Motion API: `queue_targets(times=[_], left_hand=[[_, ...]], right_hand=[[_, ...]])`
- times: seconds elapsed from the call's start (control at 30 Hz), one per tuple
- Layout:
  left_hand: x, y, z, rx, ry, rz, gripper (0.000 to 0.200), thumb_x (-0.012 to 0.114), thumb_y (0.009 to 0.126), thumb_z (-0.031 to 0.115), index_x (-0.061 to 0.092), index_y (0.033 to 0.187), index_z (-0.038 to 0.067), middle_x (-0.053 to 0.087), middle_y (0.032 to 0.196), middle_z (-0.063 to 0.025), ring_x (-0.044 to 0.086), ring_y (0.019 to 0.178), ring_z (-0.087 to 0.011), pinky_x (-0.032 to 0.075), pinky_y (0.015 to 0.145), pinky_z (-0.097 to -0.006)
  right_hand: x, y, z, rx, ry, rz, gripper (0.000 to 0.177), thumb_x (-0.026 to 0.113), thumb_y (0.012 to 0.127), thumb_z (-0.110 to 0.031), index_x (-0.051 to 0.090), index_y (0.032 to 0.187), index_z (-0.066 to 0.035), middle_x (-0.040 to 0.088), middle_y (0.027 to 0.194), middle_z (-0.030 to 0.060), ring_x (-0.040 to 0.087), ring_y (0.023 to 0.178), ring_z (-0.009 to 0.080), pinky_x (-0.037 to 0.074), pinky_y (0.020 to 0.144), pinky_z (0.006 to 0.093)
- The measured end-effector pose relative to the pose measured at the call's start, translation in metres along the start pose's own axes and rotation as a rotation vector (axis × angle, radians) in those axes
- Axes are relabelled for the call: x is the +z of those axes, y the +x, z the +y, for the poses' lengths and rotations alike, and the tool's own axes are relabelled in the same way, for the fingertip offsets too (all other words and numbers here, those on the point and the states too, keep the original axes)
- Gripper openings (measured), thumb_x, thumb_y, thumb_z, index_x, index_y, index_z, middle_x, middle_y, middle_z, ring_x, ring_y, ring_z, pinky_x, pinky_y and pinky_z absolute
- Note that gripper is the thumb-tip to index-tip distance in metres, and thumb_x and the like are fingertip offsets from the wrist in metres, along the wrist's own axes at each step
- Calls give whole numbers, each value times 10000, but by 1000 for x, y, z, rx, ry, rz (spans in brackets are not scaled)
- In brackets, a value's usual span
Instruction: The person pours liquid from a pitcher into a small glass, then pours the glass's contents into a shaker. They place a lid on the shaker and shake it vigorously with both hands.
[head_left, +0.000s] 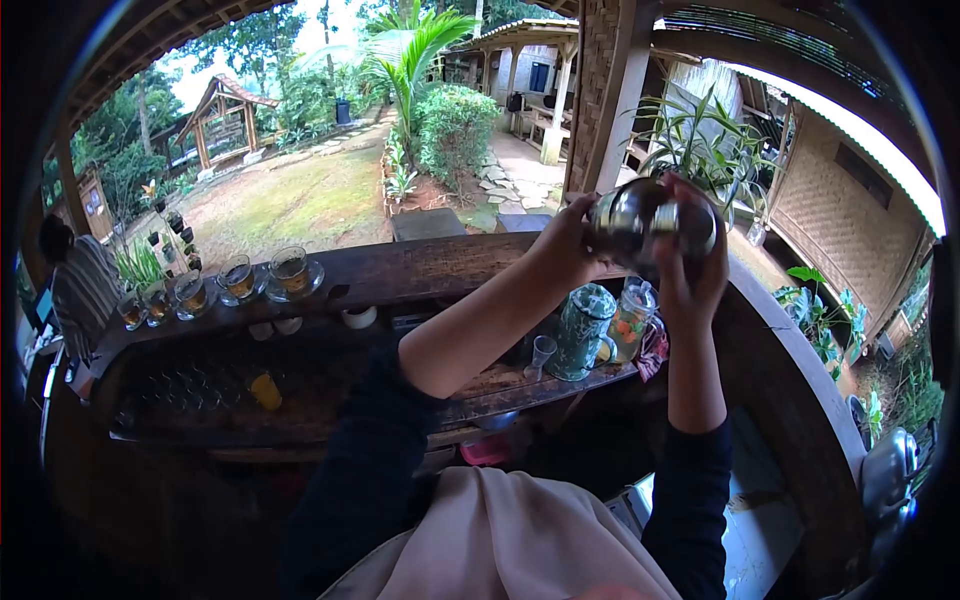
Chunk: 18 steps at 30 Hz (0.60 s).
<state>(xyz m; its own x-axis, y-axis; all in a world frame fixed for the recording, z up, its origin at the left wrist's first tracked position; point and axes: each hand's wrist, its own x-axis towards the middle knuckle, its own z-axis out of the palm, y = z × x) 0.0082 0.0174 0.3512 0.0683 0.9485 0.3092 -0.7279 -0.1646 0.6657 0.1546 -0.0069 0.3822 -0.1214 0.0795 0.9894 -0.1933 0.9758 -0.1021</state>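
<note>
Raised above the counter, a shiny metal vessel (632, 225) with rounded, mirror-like surfaces is between my two hands. It resembles a shaker, but its full shape is partly covered by fingers. My left hand (572, 242) grips its left side. Around its right side wrap the fingers and thumb of my right hand (697, 265). Below them stand a green speckled enamel pitcher (580, 338), a clear jar with orange patterns (632, 325) and a small narrow-waisted glass (540, 355). A reddish cloth (654, 352) lies beside the jar.
Several glasses of dark drink on saucers, including one glass (290, 270), line the raised wooden ledge (420, 262). On the lower shelf are a yellow cup (265, 392) and several upturned clear glasses (185, 385). A person in stripes (88, 285) stands far left. Metal cookware (888, 470) sits at right.
</note>
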Motion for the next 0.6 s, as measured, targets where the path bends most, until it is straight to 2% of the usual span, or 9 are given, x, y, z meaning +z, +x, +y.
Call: queue_targets(times=[0.07,0.2,0.27,0.33,0.4,0.47,0.5,0.53,0.6], left_hand=[[5,-32,25,-197,-373,-467,377,488,945,326,489,1197,45,625,1050,-140,637,985,-237,508,885,-432],[50,-88,49,673,218,-1066,436,641,885,223,433,1214,28,550,1187,-176,546,1139,-253,430,967,-424],[46,-95,56,613,174,-886,430,634,888,212,427,1221,37,554,1176,-175,556,1122,-266,445,946,-420],[25,-74,72,196,12,-409,355,567,917,245,479,1199,49,587,1151,-156,592,1082,-269,468,930,-445],[-42,-10,75,-232,-337,-651,322,487,937,300,537,1167,80,611,1138,-131,622,1034,-275,495,898,-478],[-2,-45,76,-178,-62,339,359,443,940,317,563,1160,60,613,1153,-134,630,1010,-281,504,873,-503],[-14,-51,74,199,340,-6,366,456,937,317,554,1181,61,611,1151,-137,631,1009,-274,505,877,-483],[-12,-66,83,577,736,-371,376,470,935,318,544,1201,63,609,1150,-139,631,1007,-268,505,882,-464],[3,-120,122,-35,-9,-228,419,516,919,306,485,1257,58,599,1158,-147,634,1004,-249,508,884,-436]], right_hand=[[2,-8,-48,-517,-167,-165,484,792,724,-283,573,1097,-66,597,1162,166,565,1122,316,473,885,463],[31,-30,-63,-1242,-207,83,344,704,790,-159,592,1116,-144,611,1176,5,567,1124,149,440,928,469],[30,-31,-60,-1654,-104,93,354,653,833,-120,581,1178,-156,595,1210,-8,550,1147,86,430,954,445],[40,-14,-55,-948,-143,-55,527,738,774,-228,500,1231,-117,591,1197,70,554,1156,320,491,888,432],[57,-1,-21,-413,-120,-11,569,774,729,-240,512,1189,-32,590,1117,154,563,1079,398,502,866,443],[73,10,-32,-111,-2,83,573,781,718,-245,521,1178,-22,591,1120,155,563,1075,401,493,871,463],[81,17,-40,187,119,178,577,787,708,-250,531,1168,-13,591,1123,155,562,1071,404,485,876,482],[85,20,-57,-148,31,96,561,780,712,-234,537,1173,-24,593,1132,141,569,1074,371,481,882,458],[98,6,-103,-759,-9,8,431,737,718,-154,589,1117,-92,618,1109,73,592,1068,257,473,900,431]])
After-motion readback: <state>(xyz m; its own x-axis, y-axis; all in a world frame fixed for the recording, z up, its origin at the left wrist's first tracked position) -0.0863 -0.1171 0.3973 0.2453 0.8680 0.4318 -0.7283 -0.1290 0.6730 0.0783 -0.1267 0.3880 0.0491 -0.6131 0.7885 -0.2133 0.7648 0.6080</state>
